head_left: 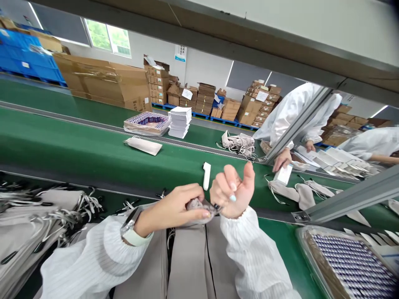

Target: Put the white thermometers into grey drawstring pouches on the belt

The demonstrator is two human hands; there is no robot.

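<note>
My left hand [187, 205], with a watch on the wrist, pinches the bunched mouth of a grey drawstring pouch [199, 219]. Close beside it my right hand [232, 189] is turned palm up, its fingers curled at the pouch's cord and small black toggle [216, 207]; the cord inside the fingers is mostly hidden. Beyond my hands, a white handheld device with a black tip [206, 176] lies on the green conveyor belt [93, 145]. Under my forearms lie several flat grey pouches [188, 261].
Piled pouches with cords [34, 224] lie at left. A filled pouch [144, 145] lies on the belt. Behind are a battery tray [147, 123] and white booklets [180, 121]. At right are a metal post [296, 124], another battery tray [352, 261] and a co-worker's hand [282, 160] holding a white box.
</note>
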